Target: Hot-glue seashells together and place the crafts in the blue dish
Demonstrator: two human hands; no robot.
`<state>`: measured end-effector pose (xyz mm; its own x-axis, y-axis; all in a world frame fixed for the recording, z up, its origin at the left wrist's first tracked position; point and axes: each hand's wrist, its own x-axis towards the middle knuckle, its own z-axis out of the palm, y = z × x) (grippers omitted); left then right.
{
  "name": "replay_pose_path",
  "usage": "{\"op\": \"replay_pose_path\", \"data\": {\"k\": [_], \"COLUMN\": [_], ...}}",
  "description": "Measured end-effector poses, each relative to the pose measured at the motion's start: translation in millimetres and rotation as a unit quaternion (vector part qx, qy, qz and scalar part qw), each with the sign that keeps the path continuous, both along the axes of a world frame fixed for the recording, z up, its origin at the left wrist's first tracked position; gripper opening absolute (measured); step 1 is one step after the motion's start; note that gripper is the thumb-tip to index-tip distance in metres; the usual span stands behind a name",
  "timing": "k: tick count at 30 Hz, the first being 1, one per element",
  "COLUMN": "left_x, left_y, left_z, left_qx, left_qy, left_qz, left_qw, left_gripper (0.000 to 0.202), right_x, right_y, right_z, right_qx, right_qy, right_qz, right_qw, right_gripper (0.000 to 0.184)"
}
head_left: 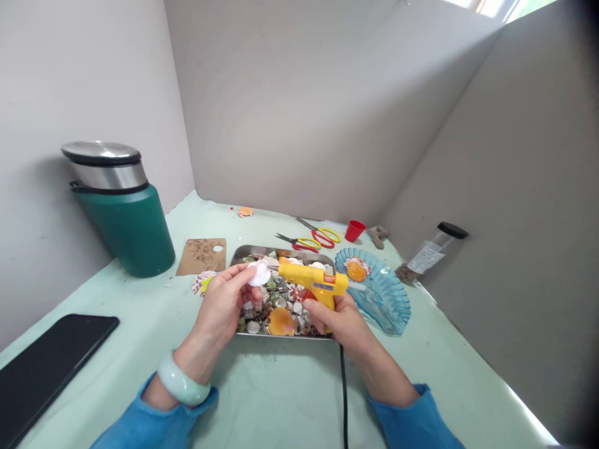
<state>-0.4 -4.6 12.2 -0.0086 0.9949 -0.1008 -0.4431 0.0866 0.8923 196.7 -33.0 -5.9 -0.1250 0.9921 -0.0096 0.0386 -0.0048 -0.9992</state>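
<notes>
Shell [259,274], white and thin, is pinched at the fingertips of the left hand [219,302], while the right hand [339,319] grips a yellow glue gun [306,276] by its handle. From my remote post, I judge the line between these two things to matter most. The gun lies crosswise, its long axis running left to right with a slight drop toward the glue stick [357,286] at its rear, so the nozzle [272,267] points at the shell from the right. I cannot tell whether the tip touches the shell or stops just short of it. The left hand is the nearer to the shell; the right sits behind the gun's body, lower and well to the right. Both hands are over or beside the metal tray [287,337] of mixed shells on the surface [271,399]. I see the black cord [345,399] running from below the right hand toward the near side.
</notes>
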Motion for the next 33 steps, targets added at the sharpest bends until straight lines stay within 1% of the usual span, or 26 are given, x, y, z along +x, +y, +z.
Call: {"op": "replay_pose_path", "data": {"k": [4,10,16,21,27,33], "left_x": [-1.0,-3.2,-3.5,-4.0,-4.9,-5.0], "left_y": [0.2,0.9,0.5,1.5,2.5,1.2], "left_z": [-1.2,-1.3,0.6,-1.7,-3.6,-0.9], "left_qx": [0.003,0.001,-0.002,-0.005,-0.009,-0.003], "left_qy": [0.010,-0.004,0.009,-0.010,-0.020,-0.013], "left_qz": [-0.024,-0.022,-0.059,-0.056,-0.047,-0.064], "left_qw": [1.000,1.000,0.998,0.998,0.999,0.998], "left_gripper": [0.025,0.024,0.023,0.021,0.020,0.019], "right_x": [0.9,1.2,2.2,3.5,1.4,1.4], "right_y": [0.8,1.1,1.2,0.9,-0.6,0.1], "right_z": [-1.8,0.5,-1.4,-1.6,2.4,1.5], "right_qx": [0.007,0.014,0.009,0.012,0.006,0.014], "right_qy": [0.005,0.012,0.020,0.025,0.023,0.026], "right_qz": [0.001,0.022,0.018,0.035,0.036,0.025], "right_qw": [1.000,1.000,1.000,0.999,0.999,0.999], "right_gripper": [0.029,0.028,0.030,0.028,0.028,0.027]}}
